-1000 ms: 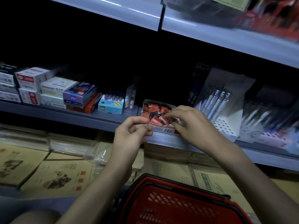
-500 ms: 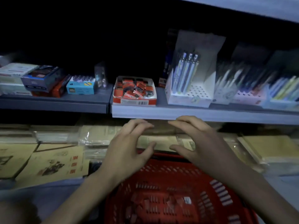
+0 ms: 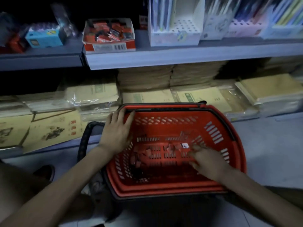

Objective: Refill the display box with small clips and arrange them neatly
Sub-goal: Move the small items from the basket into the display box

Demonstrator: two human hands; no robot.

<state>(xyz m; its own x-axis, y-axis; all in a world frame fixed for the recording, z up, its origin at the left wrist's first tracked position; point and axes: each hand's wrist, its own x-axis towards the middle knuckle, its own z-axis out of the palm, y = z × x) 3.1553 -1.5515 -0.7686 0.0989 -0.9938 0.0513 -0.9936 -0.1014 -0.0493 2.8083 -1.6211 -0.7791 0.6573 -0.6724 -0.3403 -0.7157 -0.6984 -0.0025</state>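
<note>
Progress looks partial: the display box (image 3: pixel 109 46) on the shelf (image 3: pixel 180 58) already holds a loose heap of red and black clips (image 3: pixel 106 32), jumbled rather than lined up. I judge that both topping up and tidying are left to do. Spare clips (image 3: pixel 142 154) lie scattered on the floor of the red basket (image 3: pixel 165 120) (mostly toward its left and middle). The basket sits on the ground below the shelf, well apart from the box. The left hand (image 3: pixel 116 130) lies flat with straight fingers on the basket's far left corner, holding nothing and seemingly steadying it. The right hand (image 3: pixel 208 161) is down inside the basket at its right side, fingers bent toward the bottom near a small white tag (image 3: pixel 185 146). Blur hides whether it has pinched a clip.
</note>
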